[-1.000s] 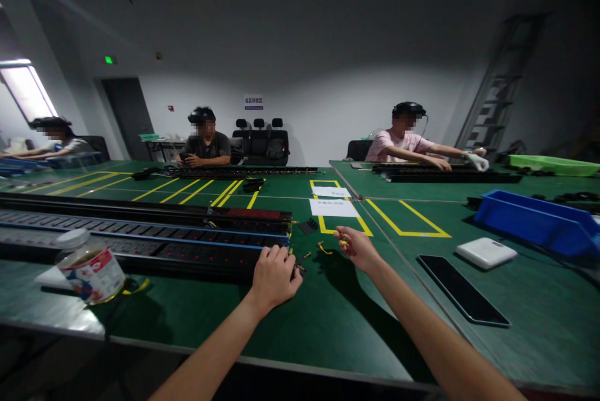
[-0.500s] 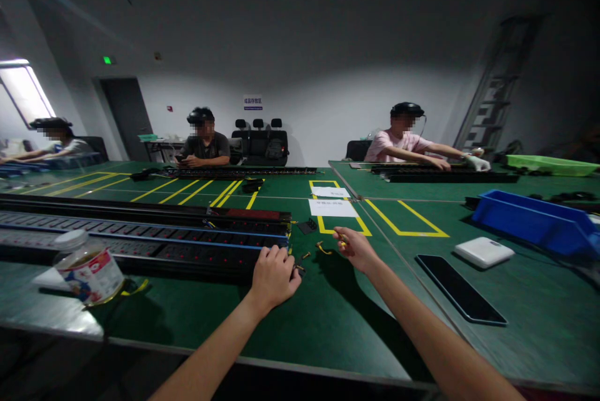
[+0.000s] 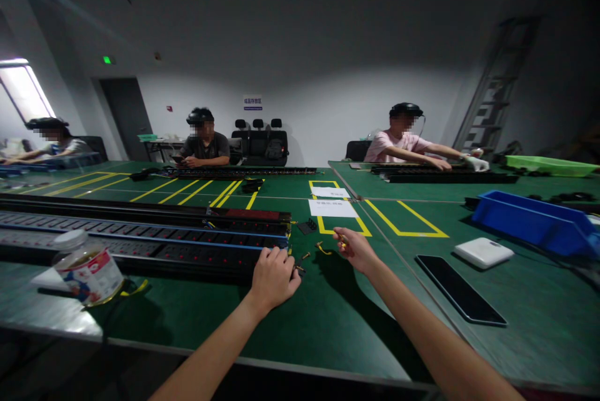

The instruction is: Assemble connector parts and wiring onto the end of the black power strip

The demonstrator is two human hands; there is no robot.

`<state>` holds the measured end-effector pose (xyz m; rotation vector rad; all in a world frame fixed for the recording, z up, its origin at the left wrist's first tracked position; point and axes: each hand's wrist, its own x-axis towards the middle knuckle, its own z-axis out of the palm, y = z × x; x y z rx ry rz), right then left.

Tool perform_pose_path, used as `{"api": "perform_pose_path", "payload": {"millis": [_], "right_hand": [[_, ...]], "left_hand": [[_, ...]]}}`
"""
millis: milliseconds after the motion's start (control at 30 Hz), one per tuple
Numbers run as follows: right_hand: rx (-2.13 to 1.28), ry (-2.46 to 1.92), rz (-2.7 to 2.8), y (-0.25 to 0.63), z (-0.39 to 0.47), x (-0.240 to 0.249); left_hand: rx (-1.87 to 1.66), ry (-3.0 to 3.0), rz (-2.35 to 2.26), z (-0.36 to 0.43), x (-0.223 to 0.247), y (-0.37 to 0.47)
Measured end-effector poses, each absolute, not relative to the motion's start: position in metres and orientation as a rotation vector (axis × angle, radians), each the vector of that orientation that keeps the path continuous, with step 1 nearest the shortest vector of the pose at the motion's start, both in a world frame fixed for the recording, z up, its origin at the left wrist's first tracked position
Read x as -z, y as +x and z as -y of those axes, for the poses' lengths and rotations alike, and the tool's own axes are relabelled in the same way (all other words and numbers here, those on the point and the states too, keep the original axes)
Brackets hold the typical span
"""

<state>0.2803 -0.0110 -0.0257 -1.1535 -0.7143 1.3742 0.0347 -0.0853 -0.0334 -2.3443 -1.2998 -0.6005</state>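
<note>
The two hands are apart. The left hand (image 3: 274,276) lies over the right end of the long black strip (image 3: 206,259), toward the front edge of the tabletop (image 3: 300,341); I can't tell if it grips. The right hand (image 3: 338,240) pinches a small yellow bit (image 3: 344,242). It's best to keep the strip still and pinch gently, so nothing drops.

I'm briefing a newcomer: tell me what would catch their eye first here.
Probably the middle, where the left hand rests at the right end of a long black strip and the right hand holds a small yellow piece. Then the bright blue bin at right and the labelled jar at left.
</note>
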Motion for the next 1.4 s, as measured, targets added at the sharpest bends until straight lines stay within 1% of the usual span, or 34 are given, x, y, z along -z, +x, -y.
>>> {"api": "perform_pose_path", "payload": {"millis": [1400], "right_hand": [[-1.375, -1.151, 0.729, 0.2781, 0.0127, 0.024]], "left_hand": [[0.601, -2.343, 1.321, 0.0858, 0.0332, 0.0343]]}}
